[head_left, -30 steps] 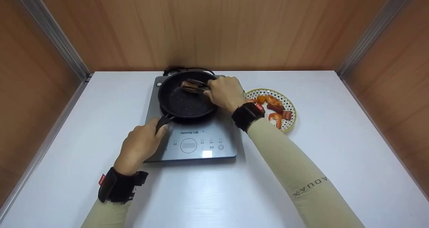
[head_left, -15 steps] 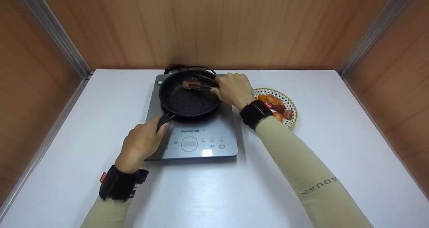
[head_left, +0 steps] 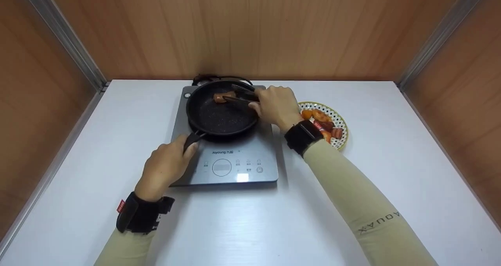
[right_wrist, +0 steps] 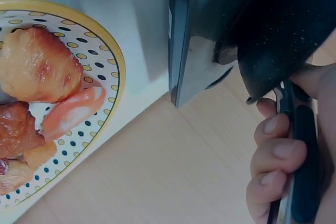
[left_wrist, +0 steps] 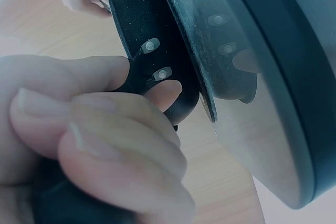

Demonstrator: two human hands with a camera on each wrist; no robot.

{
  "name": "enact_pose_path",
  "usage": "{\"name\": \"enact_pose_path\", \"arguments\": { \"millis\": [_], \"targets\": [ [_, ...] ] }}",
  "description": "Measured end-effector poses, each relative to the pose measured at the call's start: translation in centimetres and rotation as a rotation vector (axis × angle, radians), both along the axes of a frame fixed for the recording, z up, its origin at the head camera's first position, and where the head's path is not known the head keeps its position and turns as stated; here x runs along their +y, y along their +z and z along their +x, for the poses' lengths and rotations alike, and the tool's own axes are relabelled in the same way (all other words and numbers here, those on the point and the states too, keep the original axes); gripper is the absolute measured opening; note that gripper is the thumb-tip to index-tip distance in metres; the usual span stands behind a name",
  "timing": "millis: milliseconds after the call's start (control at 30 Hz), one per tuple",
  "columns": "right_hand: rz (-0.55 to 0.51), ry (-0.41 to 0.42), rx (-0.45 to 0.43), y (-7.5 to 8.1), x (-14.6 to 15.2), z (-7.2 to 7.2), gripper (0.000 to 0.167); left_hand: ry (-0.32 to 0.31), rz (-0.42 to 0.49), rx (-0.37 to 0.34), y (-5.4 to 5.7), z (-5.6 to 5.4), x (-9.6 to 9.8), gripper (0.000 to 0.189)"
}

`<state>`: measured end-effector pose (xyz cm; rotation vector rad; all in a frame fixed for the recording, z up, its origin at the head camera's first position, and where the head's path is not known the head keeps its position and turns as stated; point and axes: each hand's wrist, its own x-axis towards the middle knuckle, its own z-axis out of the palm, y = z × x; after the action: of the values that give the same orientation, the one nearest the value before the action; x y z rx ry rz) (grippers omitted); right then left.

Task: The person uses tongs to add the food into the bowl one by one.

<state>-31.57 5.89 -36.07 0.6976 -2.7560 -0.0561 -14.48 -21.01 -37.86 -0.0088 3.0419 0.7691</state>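
My left hand (head_left: 164,164) grips the black handle (head_left: 191,139) of a dark speckled frying pan (head_left: 221,121). In the left wrist view, its curled fingers (left_wrist: 126,135) show beside the pan's riveted side. Over the pan's right rim, my right hand (head_left: 278,105) holds black tongs (head_left: 240,100), their two arms spread apart. A glossy brown chunk of food (head_left: 220,97) lies in the far part of the pan, close to the tong tips. In the right wrist view, several fingers wrap the tongs' black handle (right_wrist: 305,166); the tips are hidden behind the pan wall.
The pan sits on a flat induction cooker (head_left: 244,152) with a cord (head_left: 231,77) behind it. At right, partly behind the right wrist, a dotted yellow-rimmed plate (head_left: 344,135) holds several food pieces, including a shrimp-like one. Wooden panels (head_left: 250,31) enclose the white table (head_left: 227,223).
My right hand has moved slightly right, and the tong arms now stand apart with more of the brown chunk exposed. The left hand keeps its grip on the pan handle.
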Motion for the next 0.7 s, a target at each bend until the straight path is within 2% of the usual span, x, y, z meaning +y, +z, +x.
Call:
{"name": "enact_pose_path", "arguments": {
  "millis": [133, 333, 700],
  "targets": [
    [-0.072, -0.008, -0.008, 0.7, 2.3, 0.8, 0.05, 0.001, 0.001, -0.011, 0.1, 0.1, 0.0, 0.027],
    [-0.184, -0.034, -0.041, 1.5, 7.3, 2.6, 0.049, -0.004, -0.009, -0.035, 0.5, 0.3, -0.5, 0.029],
    [-0.282, -0.124, -0.178, 0.2, 15.8, 6.3, 0.063, -0.009, 0.003, -0.066, 0.6, 0.7, -0.9, 0.029]
  ]
}}
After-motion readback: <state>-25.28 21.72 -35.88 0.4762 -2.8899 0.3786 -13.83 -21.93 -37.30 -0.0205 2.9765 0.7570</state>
